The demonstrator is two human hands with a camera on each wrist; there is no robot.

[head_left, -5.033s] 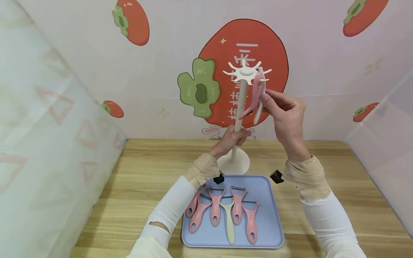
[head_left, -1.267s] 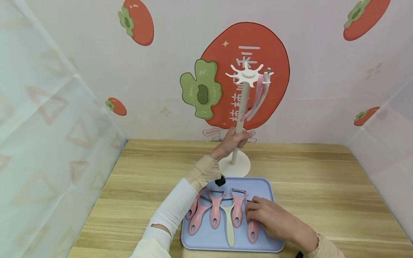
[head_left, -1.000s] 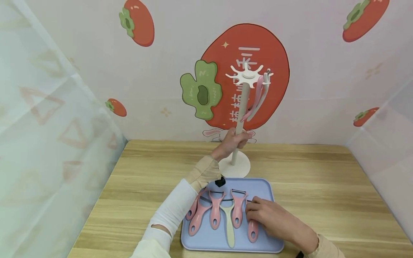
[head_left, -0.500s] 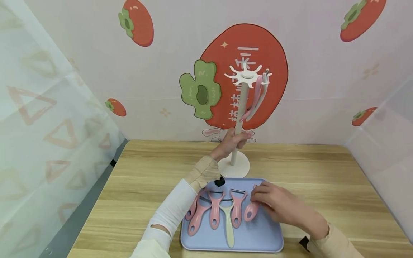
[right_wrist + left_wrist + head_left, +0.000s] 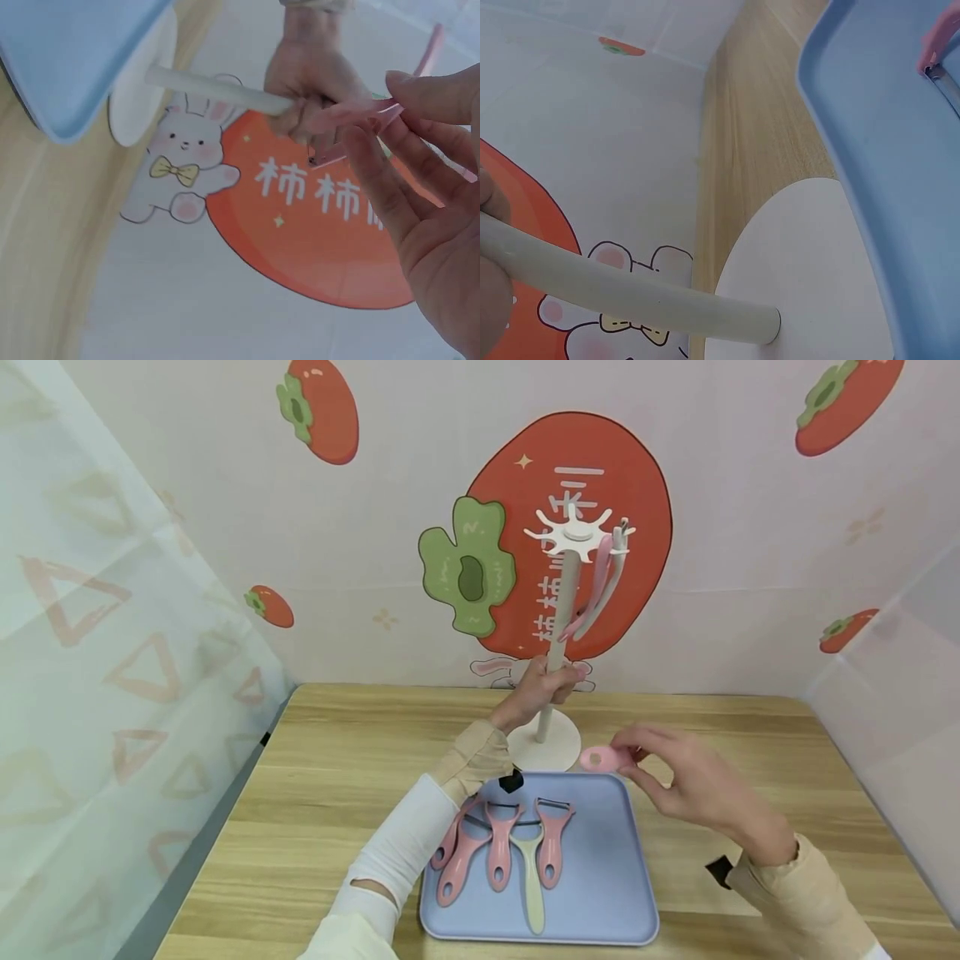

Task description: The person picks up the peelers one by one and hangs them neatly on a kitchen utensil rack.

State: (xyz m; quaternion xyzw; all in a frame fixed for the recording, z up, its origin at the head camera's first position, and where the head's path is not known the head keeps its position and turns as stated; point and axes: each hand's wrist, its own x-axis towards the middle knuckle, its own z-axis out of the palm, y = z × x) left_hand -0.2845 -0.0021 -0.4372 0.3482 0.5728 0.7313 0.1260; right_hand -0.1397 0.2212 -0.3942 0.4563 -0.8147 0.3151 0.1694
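My left hand (image 5: 534,693) grips the pole of a white stand (image 5: 567,593) with a ring of hooks on top. A pink peeler (image 5: 602,577) and a whitish peeler (image 5: 615,572) hang from hooks on its right side. Between thumb and fingers, my right hand (image 5: 693,777) pinches another pink peeler (image 5: 598,759) above the tray's back right corner. Its holed handle end points left in the head view, and the fingers hide its head there. In the right wrist view this peeler (image 5: 341,116) looks blurred, close in front of the left hand (image 5: 315,71).
A blue tray (image 5: 647,893) lies in front of the stand's round base (image 5: 558,739). Several pink peelers (image 5: 500,860) and one pale green peeler (image 5: 533,885) lie on its left and middle. A wall with printed persimmons (image 5: 480,602) rises behind the wooden table (image 5: 360,735).
After hanging the whitish peeler on the stand, my right hand came down to the tray, took the rightmost pink peeler and lifted it up toward the stand. The left hand stays on the pole.
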